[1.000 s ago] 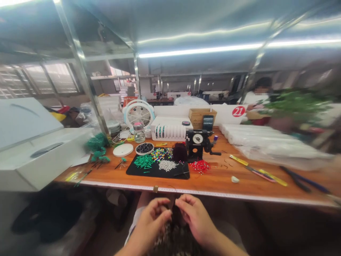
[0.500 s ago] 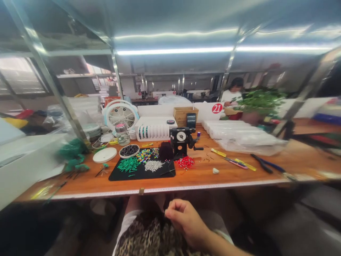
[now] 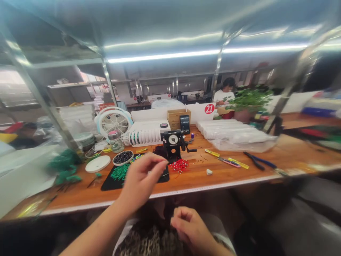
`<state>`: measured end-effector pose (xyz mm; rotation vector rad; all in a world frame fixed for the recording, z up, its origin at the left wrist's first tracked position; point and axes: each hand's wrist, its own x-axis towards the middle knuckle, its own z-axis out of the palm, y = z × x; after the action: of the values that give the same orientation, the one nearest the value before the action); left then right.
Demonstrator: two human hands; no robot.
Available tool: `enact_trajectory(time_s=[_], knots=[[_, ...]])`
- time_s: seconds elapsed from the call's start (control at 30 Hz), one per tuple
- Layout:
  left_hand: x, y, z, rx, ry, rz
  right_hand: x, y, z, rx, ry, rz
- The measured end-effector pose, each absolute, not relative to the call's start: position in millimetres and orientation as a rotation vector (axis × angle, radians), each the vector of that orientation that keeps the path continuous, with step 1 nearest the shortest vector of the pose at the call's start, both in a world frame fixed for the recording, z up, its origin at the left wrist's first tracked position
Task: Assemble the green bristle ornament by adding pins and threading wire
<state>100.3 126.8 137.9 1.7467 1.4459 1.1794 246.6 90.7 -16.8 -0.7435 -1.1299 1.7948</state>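
My left hand point(image 3: 144, 177) reaches over the black mat point(image 3: 106, 184), its thumb and fingers drawn together near the dark bundle point(image 3: 159, 152). Whatever it pinches, if anything, is too small to make out. Low over my lap, my right hand point(image 3: 190, 224) is closed with the thumb against the bent fingers; its contents cannot be made out. Green pieces point(image 3: 119, 172) lie on the mat, partly covered by my left hand. Red pieces with pale tips point(image 3: 179, 165) lie in a pile beside the black hand-cranked machine point(image 3: 173, 142). A shallow dish point(image 3: 123, 158) holds black beads.
A white lid point(image 3: 97, 164), a fan point(image 3: 114, 122) and a white rack point(image 3: 146, 137) stand on the left. Pliers point(image 3: 262, 162), cutters point(image 3: 234, 162) and plastic-wrapped rolls point(image 3: 234, 133) lie on the right. A person point(image 3: 222, 95) sits beyond the plant.
My left hand has come into view from the lower left and now covers part of the mat. My right hand stays low, still closed. The view has shifted slightly.
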Motion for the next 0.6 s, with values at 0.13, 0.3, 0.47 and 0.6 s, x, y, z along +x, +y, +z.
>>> enact_trajectory(time_s=[0.13, 0.3, 0.47, 0.6], knots=[[122.8, 166.2, 108.9, 2.393, 1.746, 0.435, 263.6, 91.5, -23.1, -0.695, -1.050, 1.767], [148.4, 196.1, 75.9, 2.446, 1.807, 0.295, 271.1, 90.8, -27.6, -0.674, -0.975, 1.777], [160.6, 205.7, 68.9, 2.435, 1.908, 0.260, 270.0, 91.7, -30.8, -0.697, -1.019, 1.749], [161.5, 208.0, 63.1, 2.426, 1.944, 0.275, 268.6, 92.3, -32.6, -0.709, -1.024, 1.756]])
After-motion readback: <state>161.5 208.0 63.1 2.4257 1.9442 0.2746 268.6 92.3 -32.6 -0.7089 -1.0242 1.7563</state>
